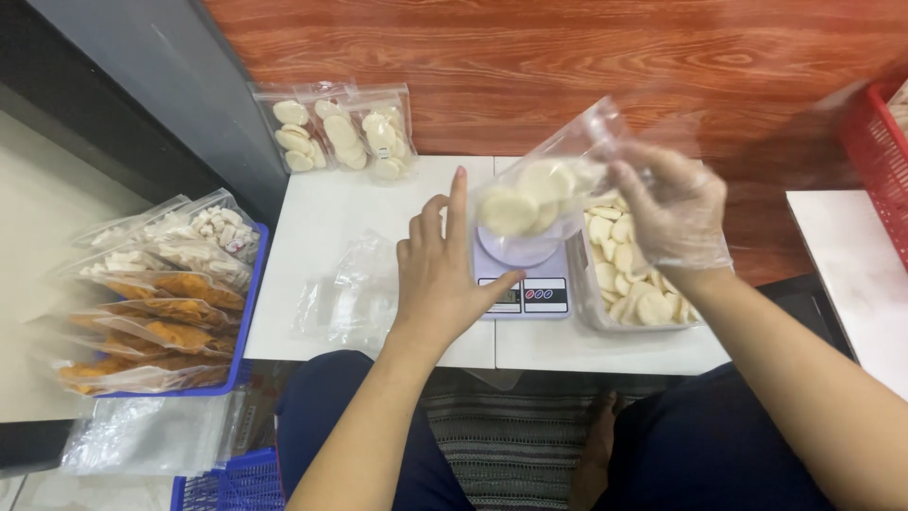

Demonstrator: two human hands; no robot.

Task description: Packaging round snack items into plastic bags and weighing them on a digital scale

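My left hand (443, 270) is bare and steadies a clear plastic bag (534, 194) of pale round crackers, fingers spread against the bag's left side. The bag hovers just above a small white digital scale (525, 284) on the white table (322, 227). My right hand (673, 210) wears a thin clear glove and pinches the bag's open top edge. Right of the scale stands a clear tub (632, 274) full of the same round crackers, partly under my right hand.
Three filled cracker bags (339, 132) lie at the table's far edge. Empty clear bags (350, 293) lie left of my left hand. A blue tray (248, 312) with several snack bags sits left. A red basket (880, 151) stands at the right.
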